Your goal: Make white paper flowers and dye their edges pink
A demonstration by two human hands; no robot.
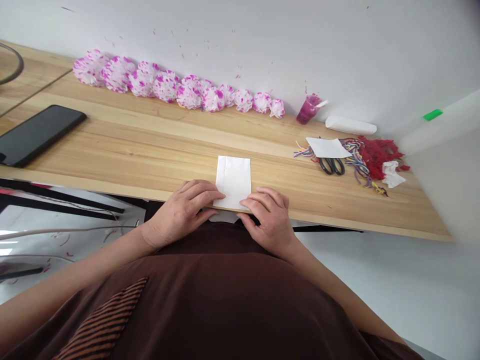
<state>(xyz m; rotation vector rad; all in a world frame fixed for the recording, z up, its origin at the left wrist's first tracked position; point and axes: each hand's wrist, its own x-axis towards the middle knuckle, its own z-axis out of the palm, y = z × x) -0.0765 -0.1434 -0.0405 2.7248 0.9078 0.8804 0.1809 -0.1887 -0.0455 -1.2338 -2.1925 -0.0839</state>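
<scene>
Wooden tabletop (pixel 157 150) carries pompoms (pixel 190 94), phone (pixel 43 134) and scissors (pixel 332 166) around the hands (pixel 189 204) (pixel 270 219) pinching white paper (pixel 235 180).

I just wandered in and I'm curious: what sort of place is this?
Probably a small craft workspace: there's a row of pink-and-white puffs, black-handled scissors beside colourful strings, and a white sheet beneath someone's fingertips.

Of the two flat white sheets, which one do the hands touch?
The near sheet, at the table's front edge, under fingertips of the left hand and right hand; the other sheet lies across the scissors.
</scene>
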